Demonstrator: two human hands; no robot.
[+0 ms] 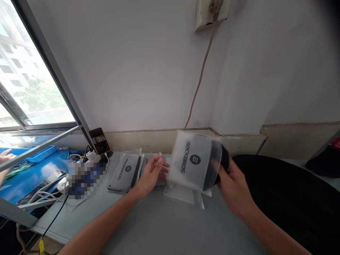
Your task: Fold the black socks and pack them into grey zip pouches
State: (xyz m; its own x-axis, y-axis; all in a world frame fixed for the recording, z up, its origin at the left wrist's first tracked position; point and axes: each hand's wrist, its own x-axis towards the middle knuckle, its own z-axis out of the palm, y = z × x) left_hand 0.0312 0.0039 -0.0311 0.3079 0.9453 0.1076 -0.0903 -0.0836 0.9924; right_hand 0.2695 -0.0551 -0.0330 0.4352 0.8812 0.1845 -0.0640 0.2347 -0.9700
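A: Taking twelve o'clock as the top of the view, what is largest?

B: The pale wall (132, 71), spreading across twelve o'clock. Next comes the grey-green table (186, 230), broad at six.

A: And after the table?

B: A large black cloth-like thing (289, 198) at four o'clock, beyond the person's right hand (233, 182).

A: Where is the held packet (195, 163)?

B: Between four and five o'clock, tilted above the table, its ROCKBROS print running sideways. Something black shows past its right edge. The right hand is closed on that edge, thumb in front.

A: Which packets lie on the table?

B: A grey printed packet (123, 175) at eight o'clock, a flat packet (180, 195) between five and six, partly under the raised one, and a half-hidden packet (160, 183) behind the left hand (155, 170).

A: How does that hand stand?

B: At seven o'clock, fingers spread, close beside the raised packet; whether they touch cannot be told.

A: The smallest thing?

B: The phone (100, 141), propped upright near nine o'clock.
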